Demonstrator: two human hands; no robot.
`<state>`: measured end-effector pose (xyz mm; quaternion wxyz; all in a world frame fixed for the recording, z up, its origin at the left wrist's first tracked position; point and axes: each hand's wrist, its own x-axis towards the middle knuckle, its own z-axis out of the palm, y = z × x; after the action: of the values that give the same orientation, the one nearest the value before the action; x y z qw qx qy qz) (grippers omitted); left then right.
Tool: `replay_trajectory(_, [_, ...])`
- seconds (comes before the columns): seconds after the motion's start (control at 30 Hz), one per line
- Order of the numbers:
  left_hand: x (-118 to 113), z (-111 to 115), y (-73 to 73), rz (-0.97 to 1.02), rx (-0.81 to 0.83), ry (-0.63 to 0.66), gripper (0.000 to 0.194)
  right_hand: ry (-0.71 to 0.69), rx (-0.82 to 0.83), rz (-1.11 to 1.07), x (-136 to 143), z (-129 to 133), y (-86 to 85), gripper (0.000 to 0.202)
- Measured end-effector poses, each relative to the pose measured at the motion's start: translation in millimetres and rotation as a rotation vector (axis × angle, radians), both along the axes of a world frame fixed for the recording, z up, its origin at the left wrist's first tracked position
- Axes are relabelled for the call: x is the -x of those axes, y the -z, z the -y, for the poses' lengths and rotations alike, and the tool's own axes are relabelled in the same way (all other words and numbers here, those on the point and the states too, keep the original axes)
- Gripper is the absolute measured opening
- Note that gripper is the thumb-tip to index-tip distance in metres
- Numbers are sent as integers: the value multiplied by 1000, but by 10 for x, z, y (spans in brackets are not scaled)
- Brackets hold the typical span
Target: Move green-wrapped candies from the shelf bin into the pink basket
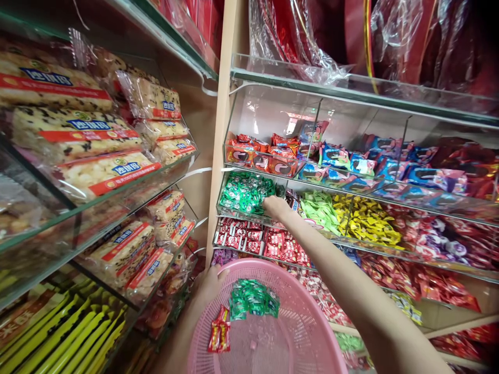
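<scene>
Reaching into the clear bin of green-wrapped candies [245,192], the right hand [276,206] is seen with its fingers buried among the wrappers; whether they are closed on any cannot be told. The pink mesh basket [300,332] is gripped at its rim by the left hand [210,285], below the shelf. Candies could be spilled over the bin's low front lip if too many are scooped, or dropped beside the basket if it is tilted. A small heap of glossy green pieces [253,298] and two red packets [219,335] lie inside it.
</scene>
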<state>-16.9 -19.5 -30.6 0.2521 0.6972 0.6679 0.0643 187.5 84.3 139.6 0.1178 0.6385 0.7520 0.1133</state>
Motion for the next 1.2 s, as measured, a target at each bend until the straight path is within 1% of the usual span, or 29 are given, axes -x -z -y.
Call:
replay_trajectory(0.13, [-2,-11,25,-9,-12,6,41,47,10,-12,28,-87,40,32])
replay_trajectory(0.27, [8,7,7,-16,-6,5,41,66,5,-17,48,-118,71,33])
replay_trajectory(0.43, [8,33,-26,-12,-19,-1,41,66,-10,-18,48,-83,72,40])
replay_trajectory(0.67, [23,33,-26,-19,-7,-2,43,35,-52,-28,58,5,62,37])
replay_trajectory(0.77, [31,29,-27,-31,-1,6,44,0,-81,-34,28,64,8,31])
replay_trajectory(0.87, [24,23,-25,-36,0,10,45,-39,-128,-44,-34,171,-105,27])
replay_trajectory(0.93, [14,18,-18,-38,4,11,45,-103,-195,-101,-89,310,-174,23])
replay_trajectory(1.0, [7,13,-5,-34,8,12,44,-199,-270,-230,-148,518,-179,20])
replay_trajectory(1.03, [4,10,6,-30,8,13,44,-249,-293,-316,-178,644,-139,19])
replay_trajectory(1.07, [4,7,18,-25,5,14,44,-295,-299,-405,-208,778,-65,18])
replay_trajectory(1.1, [4,4,31,-20,-2,15,45,-331,-290,-490,-239,915,44,18])
replay_trajectory(1.13, [5,1,45,-16,-10,14,45,-351,-261,-559,-271,1049,187,19])
replay_trajectory(1.2, [6,-3,69,-10,-21,9,45,-358,-162,-630,-336,1286,546,22])
